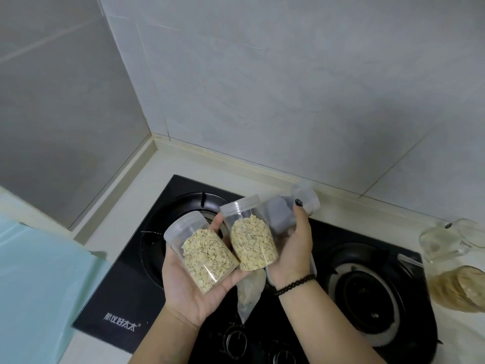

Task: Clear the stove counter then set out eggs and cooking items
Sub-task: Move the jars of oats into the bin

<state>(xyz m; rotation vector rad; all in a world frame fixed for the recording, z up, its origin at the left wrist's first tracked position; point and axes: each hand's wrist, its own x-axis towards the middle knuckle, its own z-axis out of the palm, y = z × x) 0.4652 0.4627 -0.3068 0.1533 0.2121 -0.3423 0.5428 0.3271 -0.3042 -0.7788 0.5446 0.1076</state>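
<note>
- Left hand (pixel 194 282), frame center, is cradling a clear oat jar (pixel 202 254), fingers curling round it.
- Right hand (pixel 295 248) is gripping a 2nd oat jar (pixel 250 232) w/ a third clear jar (pixel 288 211) behind it.
- Plastic bag (pixel 248 292) is hanging below the hands.
- All are sitting above the black stove (pixel 126 285); glass jars (pixel 446 243) are standing at right edge.

Both forearms are bare, with no sleeves in view. The right wrist wears a black beaded bracelet (pixel 295 284), at lower centre-right of the frame. The right hand (pixel 294 248) has dark-painted nails.
</note>
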